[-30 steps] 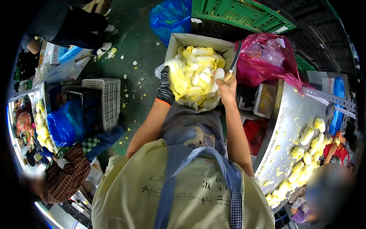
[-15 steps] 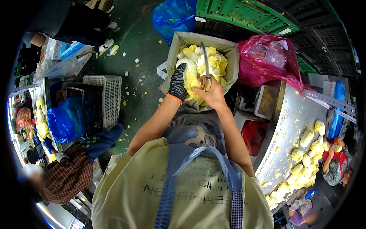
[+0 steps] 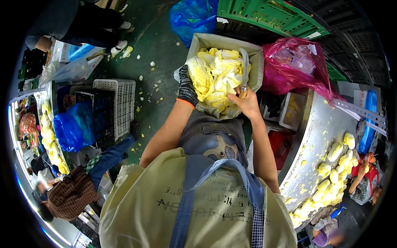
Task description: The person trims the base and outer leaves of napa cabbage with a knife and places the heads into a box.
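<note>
My left hand (image 3: pixel 187 87), in a dark knitted glove with an orange cuff, is closed around the outer side of a yellow napa cabbage (image 3: pixel 199 78). The cabbage is held upright at the left side of a pale, lined bin (image 3: pixel 257 62). Yellow and white cabbage leaves (image 3: pixel 227 66) fill the bin. Bare, my right hand (image 3: pixel 249 104) grips a knife (image 3: pixel 245 68) by its short handle. Its long curved blade points away from me over the bin's right part, apart from the held cabbage.
A pink bag (image 3: pixel 285 74) stands right of the bin, and a blue bag (image 3: pixel 192 20) beyond it. On the right, a metal table (image 3: pixel 306 165) bears several cabbages. White crates (image 3: pixel 124 107) stand left, where a co-worker in a checked shirt (image 3: pixel 74 194) bends. Leaf scraps dot the green floor (image 3: pixel 153 99).
My left hand has shifted left with the cabbage, which is now more upright. The knife has moved right, away from the cabbage. The view has shifted slightly.
</note>
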The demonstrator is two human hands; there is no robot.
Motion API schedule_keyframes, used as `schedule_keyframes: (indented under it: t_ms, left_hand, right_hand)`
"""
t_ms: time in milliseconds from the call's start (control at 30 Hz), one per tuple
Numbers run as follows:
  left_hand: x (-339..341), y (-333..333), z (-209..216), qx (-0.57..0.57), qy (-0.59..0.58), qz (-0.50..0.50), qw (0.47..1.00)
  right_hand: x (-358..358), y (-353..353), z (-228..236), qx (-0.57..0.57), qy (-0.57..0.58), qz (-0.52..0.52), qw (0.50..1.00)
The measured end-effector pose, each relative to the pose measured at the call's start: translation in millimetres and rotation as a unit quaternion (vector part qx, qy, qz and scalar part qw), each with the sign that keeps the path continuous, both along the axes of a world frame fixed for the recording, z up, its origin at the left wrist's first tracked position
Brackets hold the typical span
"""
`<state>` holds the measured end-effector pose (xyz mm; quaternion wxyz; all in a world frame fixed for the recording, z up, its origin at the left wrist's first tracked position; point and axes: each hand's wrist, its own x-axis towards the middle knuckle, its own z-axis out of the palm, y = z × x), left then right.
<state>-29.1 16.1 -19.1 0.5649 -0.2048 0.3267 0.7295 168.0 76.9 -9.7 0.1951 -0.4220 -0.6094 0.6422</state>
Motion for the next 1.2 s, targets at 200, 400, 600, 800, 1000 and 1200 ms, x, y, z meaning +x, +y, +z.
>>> schedule_keyframes:
  t_ms: [200,400,600,800,1000,1200]
  left_hand:
    - [15.0,-9.1,3.4,0.085,0.014,-0.115,0.990]
    - [24.9,-6.2,-12.0,0.056,0.208,-0.200,0.956]
    - [25.3,3.3,-3.2,-0.067,0.423,-0.285,0.858]
    - [28.2,-1.2,-6.3,-0.050,0.420,-0.270,0.865]
    - [30.0,-6.5,-9.7,-0.013,0.377,-0.267,0.887]
    - [24.5,-8.9,-15.4,0.050,0.213,-0.258,0.941]
  right_hand:
    - [-17.4,3.0,10.4,-0.059,-0.002,0.017,0.998]
    - [-28.2,6.1,9.0,-0.184,0.034,-0.009,0.982]
    - [-24.7,4.9,3.3,-0.150,0.089,-0.022,0.984]
    - [-22.0,10.4,1.9,-0.131,0.055,-0.008,0.990]
    - [-16.0,13.4,4.6,-0.146,0.010,0.011,0.989]
    - [-7.5,17.1,-3.9,-0.216,0.054,-0.016,0.975]
